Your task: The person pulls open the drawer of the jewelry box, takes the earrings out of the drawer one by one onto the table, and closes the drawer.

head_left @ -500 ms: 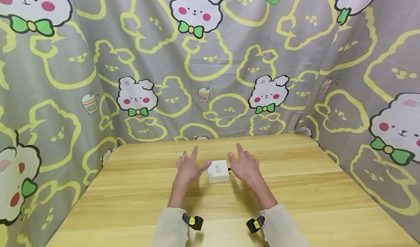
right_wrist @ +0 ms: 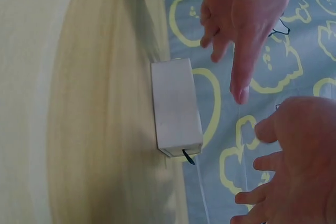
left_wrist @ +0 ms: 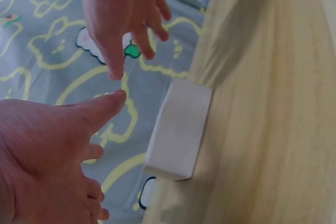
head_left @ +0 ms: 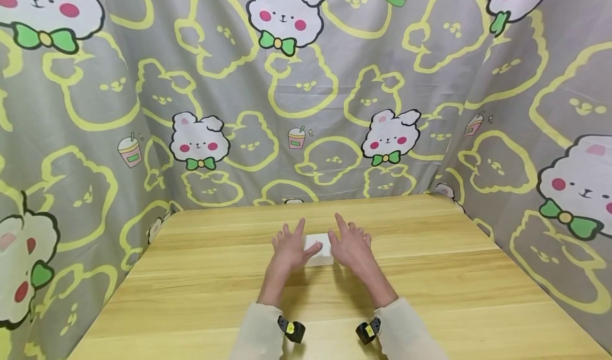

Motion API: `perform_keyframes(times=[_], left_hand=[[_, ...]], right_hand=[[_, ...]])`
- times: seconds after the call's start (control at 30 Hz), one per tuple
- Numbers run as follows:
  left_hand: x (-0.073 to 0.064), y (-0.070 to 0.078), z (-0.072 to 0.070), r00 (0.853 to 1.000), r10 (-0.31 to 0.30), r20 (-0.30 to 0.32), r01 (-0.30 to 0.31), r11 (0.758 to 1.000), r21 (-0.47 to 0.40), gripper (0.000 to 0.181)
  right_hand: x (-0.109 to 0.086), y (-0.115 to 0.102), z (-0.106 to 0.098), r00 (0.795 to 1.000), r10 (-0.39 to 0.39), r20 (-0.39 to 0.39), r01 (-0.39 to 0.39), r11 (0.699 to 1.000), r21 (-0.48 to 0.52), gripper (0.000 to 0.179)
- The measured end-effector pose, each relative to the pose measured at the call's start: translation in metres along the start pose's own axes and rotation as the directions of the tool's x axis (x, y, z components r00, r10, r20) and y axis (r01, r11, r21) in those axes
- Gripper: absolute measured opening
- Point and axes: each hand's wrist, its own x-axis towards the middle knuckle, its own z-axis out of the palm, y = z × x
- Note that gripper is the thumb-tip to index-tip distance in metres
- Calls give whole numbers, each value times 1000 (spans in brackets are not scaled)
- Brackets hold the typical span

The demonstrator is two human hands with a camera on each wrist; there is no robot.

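Note:
A small white box (head_left: 319, 260) lies on the wooden table, in the middle of the head view. My left hand (head_left: 288, 251) hovers at its left, the thumb crossing over the box's top in that view. On the other side, my right hand (head_left: 351, 248) hovers by the box's right edge. Both hands have their fingers spread and hold nothing. The left wrist view shows a gap between the hands and the plain side of the box (left_wrist: 181, 129). In the right wrist view a short black ribbon tab (right_wrist: 189, 157) sticks out of one end of the box.
The wooden table (head_left: 201, 296) reaches back to a grey curtain (head_left: 325, 105) with a cartoon rabbit print, which also hangs along both sides. Each sleeve cuff carries a black wrist camera, one on the left (head_left: 294, 329) and one on the right (head_left: 367, 332).
My left hand has moved right, so its thumb now overlaps the box. My right hand has shifted slightly left and covers the black tab in the head view. The box has stayed in place.

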Motion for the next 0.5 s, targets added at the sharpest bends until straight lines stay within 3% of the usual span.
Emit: perform_keyframes(times=[0.5], left_hand=[[-1, 1, 14, 995, -22, 100, 29, 997, -76, 79]], right_hand=[[0, 2, 16, 996, -40, 76, 41, 999, -11, 56]])
